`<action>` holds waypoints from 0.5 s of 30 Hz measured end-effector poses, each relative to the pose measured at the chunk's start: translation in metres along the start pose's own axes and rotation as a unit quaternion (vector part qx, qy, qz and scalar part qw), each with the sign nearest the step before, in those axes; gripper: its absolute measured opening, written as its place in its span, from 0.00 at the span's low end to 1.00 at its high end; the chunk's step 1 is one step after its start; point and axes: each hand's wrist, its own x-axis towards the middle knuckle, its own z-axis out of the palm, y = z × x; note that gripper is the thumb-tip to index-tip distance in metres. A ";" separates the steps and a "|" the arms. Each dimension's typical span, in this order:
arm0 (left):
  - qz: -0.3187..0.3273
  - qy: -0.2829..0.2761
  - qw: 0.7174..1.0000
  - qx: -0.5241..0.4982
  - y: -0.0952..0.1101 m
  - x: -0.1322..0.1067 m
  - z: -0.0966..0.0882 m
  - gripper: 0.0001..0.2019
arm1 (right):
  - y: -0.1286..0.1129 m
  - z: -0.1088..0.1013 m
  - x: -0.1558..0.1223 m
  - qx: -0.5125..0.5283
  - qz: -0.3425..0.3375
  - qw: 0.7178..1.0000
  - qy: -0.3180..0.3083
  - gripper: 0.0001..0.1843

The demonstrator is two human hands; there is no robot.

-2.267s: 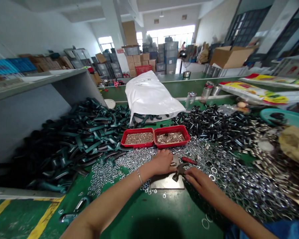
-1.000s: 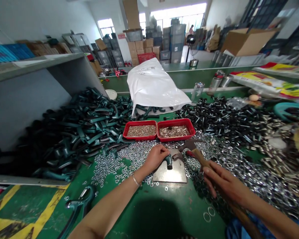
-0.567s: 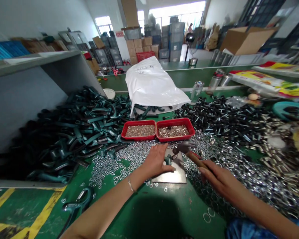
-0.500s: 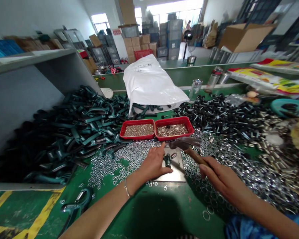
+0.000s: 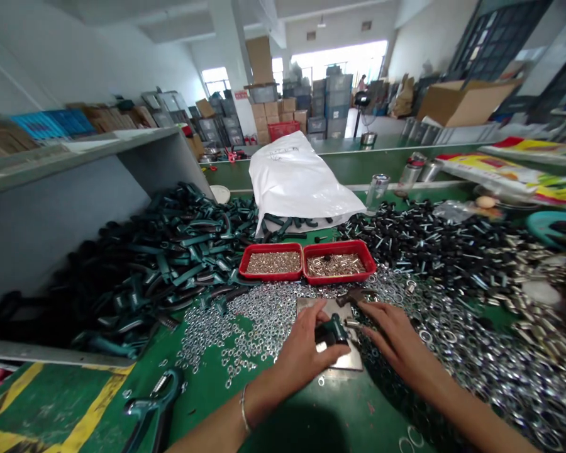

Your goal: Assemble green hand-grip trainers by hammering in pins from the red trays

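Observation:
My left hand (image 5: 306, 343) wraps round a dark green hand-grip handle (image 5: 334, 328), holding it over a flat metal plate (image 5: 353, 360). Palm down, my right hand (image 5: 396, 330) has its fingers stretched toward a small silver cylinder (image 5: 352, 323) beside the handle's end; whether they touch it is unclear. Just past those fingers, a claw hammer (image 5: 353, 296) lies at the plate's far edge, its shaft mostly hidden under the right hand. Small silver nuts (image 5: 259, 321) spread left of the plate, and metal rings (image 5: 453, 352) lie to the right.
Two red trays (image 5: 271, 275) of small metal parts stand behind the plate. Dark green handles (image 5: 179, 251) pile up at left by a grey shelf (image 5: 165, 157). Black-headed bolts (image 5: 415, 239) cover the back right. A white sack (image 5: 302, 182) sits behind the trays.
The hammer has gone down onto the table, and my right hand has moved from its shaft toward the small cylinder. My left hand has closed round the green handle and turned it.

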 end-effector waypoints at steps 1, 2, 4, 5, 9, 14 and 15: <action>-0.001 0.006 1.000 -0.016 0.006 -0.007 0.001 0.41 | -0.009 0.001 0.003 0.049 0.014 0.998 -0.042 0.20; 0.004 0.009 1.000 -0.023 0.010 -0.012 0.002 0.41 | -0.016 0.002 0.007 0.100 0.032 0.991 -0.087 0.18; 0.029 -0.004 0.999 -0.016 0.016 -0.017 0.000 0.41 | -0.025 0.004 0.012 0.170 0.054 0.973 -0.145 0.14; 0.047 -0.018 0.999 -0.006 0.017 -0.015 -0.005 0.42 | -0.026 0.005 0.013 0.181 0.054 0.971 -0.147 0.13; 0.101 -0.034 0.990 0.087 0.003 0.037 -0.044 0.31 | -0.011 0.011 0.006 0.128 0.020 0.989 -0.065 0.11; -0.066 0.105 0.942 0.312 -0.050 0.168 -0.105 0.16 | -0.003 0.021 -0.017 0.099 0.020 0.995 -0.012 0.14; -0.084 0.108 0.936 0.323 -0.060 0.192 -0.111 0.15 | -0.007 0.024 -0.022 0.107 0.023 0.994 -0.014 0.14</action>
